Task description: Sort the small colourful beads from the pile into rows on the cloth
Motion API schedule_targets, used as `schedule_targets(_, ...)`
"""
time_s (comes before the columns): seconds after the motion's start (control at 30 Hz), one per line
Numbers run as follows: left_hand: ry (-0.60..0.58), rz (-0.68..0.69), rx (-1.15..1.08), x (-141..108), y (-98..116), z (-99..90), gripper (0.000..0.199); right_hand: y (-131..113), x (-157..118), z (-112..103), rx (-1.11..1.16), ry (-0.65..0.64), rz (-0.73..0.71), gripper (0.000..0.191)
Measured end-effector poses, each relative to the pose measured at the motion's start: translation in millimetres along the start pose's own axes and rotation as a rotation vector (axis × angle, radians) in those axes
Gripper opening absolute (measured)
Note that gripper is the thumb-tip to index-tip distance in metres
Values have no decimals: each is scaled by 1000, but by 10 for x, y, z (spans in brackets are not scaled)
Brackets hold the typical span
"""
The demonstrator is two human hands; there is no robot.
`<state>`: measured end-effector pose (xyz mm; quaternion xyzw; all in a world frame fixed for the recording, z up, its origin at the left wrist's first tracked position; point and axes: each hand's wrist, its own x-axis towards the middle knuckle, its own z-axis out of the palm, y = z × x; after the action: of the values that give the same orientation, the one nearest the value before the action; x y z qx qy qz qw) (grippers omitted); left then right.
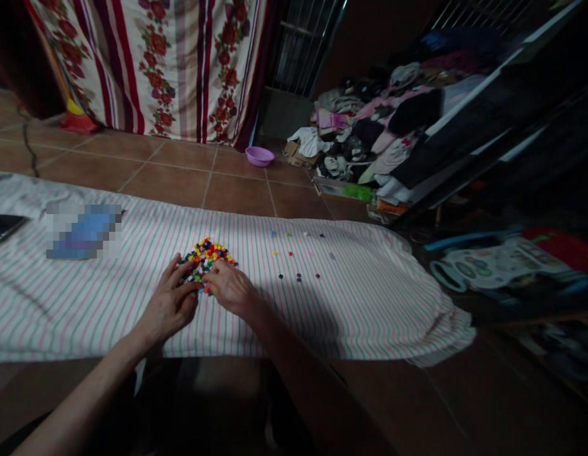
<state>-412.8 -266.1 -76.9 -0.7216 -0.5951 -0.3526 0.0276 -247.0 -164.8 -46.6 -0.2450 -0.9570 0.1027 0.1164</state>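
Note:
A pile of small multicoloured pieces (209, 250), perhaps beads or tiny blocks, lies on a striped cloth (370, 304). My left hand (173, 303) rests at the pile's left edge, fingers apart and touching the pieces. At its near right side, my right hand (231, 288) has its fingers curled down into the pieces; whatever is between the fingertips is hidden. Right of the pile, single small pieces are spaced out in rough rows, among them a blue piece (272, 234), a yellow piece (274, 253), a red piece (290, 254) and several dark pieces (298, 277).
A blurred-out blue rectangular object (87, 233) and a dark flat device (4, 228) lie on the cloth's left. Beyond, on the tiled floor, stand a purple basin (260, 156) and a heap of clothes (365, 126). A floral curtain (180, 69) hangs behind.

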Motion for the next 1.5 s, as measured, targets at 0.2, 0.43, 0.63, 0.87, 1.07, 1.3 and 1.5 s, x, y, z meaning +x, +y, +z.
schedule_targets(0.2, -19, -22, -4, 5, -14, -4, 31, -43, 5, -35, -6, 1, 25, 18)
schedule_targets(0.43, -45, -70, -22, 26, 25, -18, 31, 22, 20, 16, 98, -7, 91, 18)
schedule_targets(0.63, -45, -86, -28, 37, 34, -46, 32, 41, 0, -13, 146, 21, 78, 18)
schedule_targets(0.87, -46, -105, -31, 45, 49, -54, 33, 35, -17, -24, 110, 57, 13, 19)
schedule_targets(1.07, -59, -134, -41, 56, 58, -63, 34, 39, -4, -8, 89, 65, -28, 15)
schedule_targets(1.3, -59, -116, -31, 48, 44, -54, 34, 11, 11, -26, 85, 76, -29, 8)
schedule_targets(1.5, -52, -103, -31, 41, 30, -59, 33, 27, 37, -67, 202, 106, -63, 4)
